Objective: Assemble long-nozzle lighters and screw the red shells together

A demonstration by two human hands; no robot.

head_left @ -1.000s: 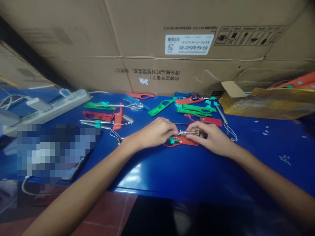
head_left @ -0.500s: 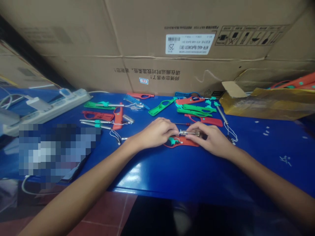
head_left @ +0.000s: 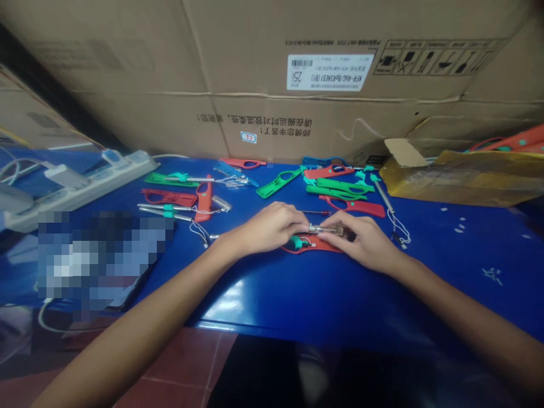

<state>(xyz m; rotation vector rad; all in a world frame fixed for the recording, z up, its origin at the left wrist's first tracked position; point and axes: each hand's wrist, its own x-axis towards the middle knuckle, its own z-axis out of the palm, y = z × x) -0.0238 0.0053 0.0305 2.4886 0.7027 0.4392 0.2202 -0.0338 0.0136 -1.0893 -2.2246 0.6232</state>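
Between my two hands is a small clear lighter gas tank (head_left: pixel 331 230) with a pale fitting at its left end. My right hand (head_left: pixel 369 238) grips the tank's body between thumb and fingers. The fingertips of my left hand (head_left: pixel 274 228) are closed in a pinch at the fitting end. Directly below the tank, an orange lighter shell half (head_left: pixel 323 244) lies open on the table, partly covered by my hands. A teal trigger piece (head_left: pixel 294 243) and white wires sit in its loop end. Just behind my hands lies a thin screwdriver (head_left: pixel 317 213) with a dark red handle.
On the blue table (head_left: pixel 272 294), green shell halves (head_left: pixel 278 184) and red ones lie behind my hands. Metal lighter tubes (head_left: pixel 170 208) with wires are at left. A power strip (head_left: pixel 85 190), a pixelated item (head_left: pixel 102 260), and a yellow-taped box (head_left: pixel 459 175) flank them; cardboard (head_left: pixel 250 73) stands behind.
Both hands stay in nearly the same place, still at the gas tank. The view has shifted very slightly; the loose parts on the table have not moved.
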